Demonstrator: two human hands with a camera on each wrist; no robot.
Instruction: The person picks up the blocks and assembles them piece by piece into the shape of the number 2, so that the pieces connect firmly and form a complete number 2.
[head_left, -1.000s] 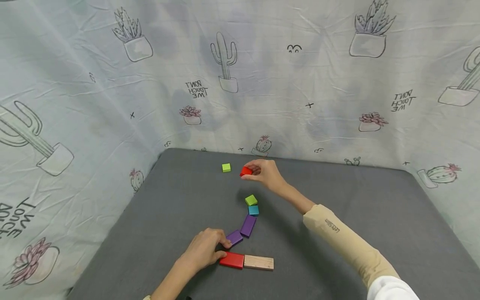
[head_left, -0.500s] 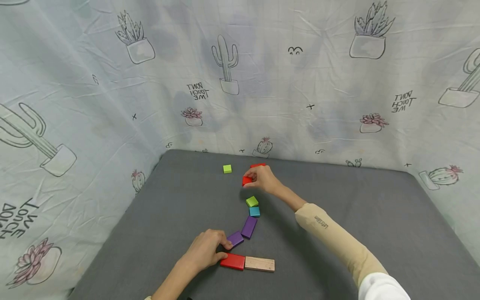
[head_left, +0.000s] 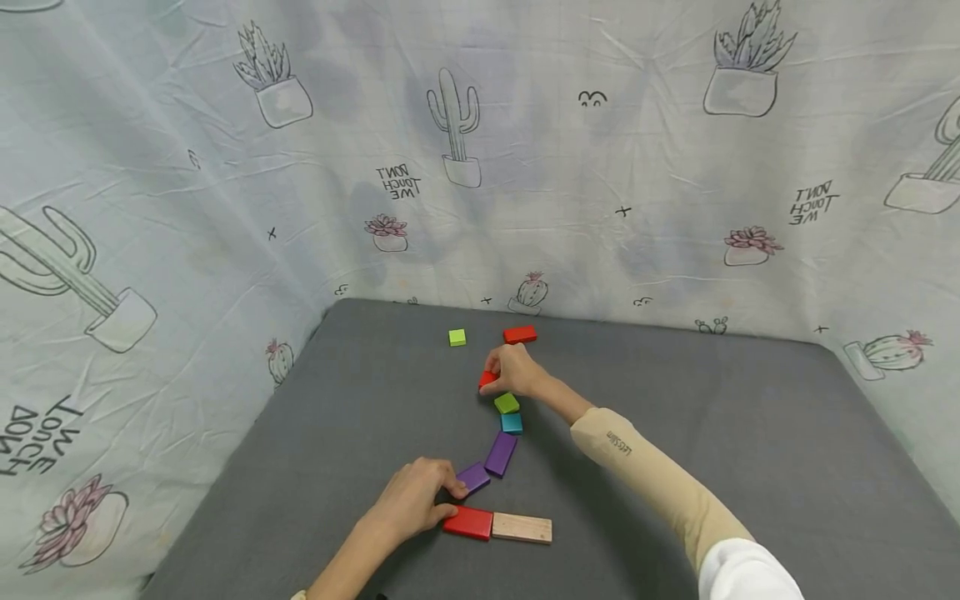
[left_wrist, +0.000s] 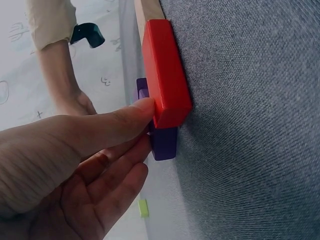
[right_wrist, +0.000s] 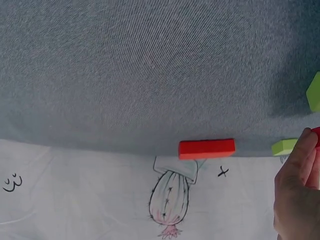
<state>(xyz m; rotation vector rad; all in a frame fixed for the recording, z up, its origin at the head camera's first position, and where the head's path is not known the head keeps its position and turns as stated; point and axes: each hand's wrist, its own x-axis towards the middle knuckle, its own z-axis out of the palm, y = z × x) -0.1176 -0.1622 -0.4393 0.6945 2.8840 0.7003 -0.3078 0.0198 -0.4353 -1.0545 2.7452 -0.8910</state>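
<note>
one small red block (head_left: 487, 379)

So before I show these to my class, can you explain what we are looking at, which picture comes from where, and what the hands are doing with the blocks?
A person works with two bare hands; no machine. The wide picture comes from a camera on the head, the other two from cameras on each wrist. On the grey table lies a curved row of coloured blocks. The left hand rests its fingertips against the purple block and the red block at the near end. The right hand pinches a small red block beside the green block at the far end. Two spare blocks lie beyond.
</note>
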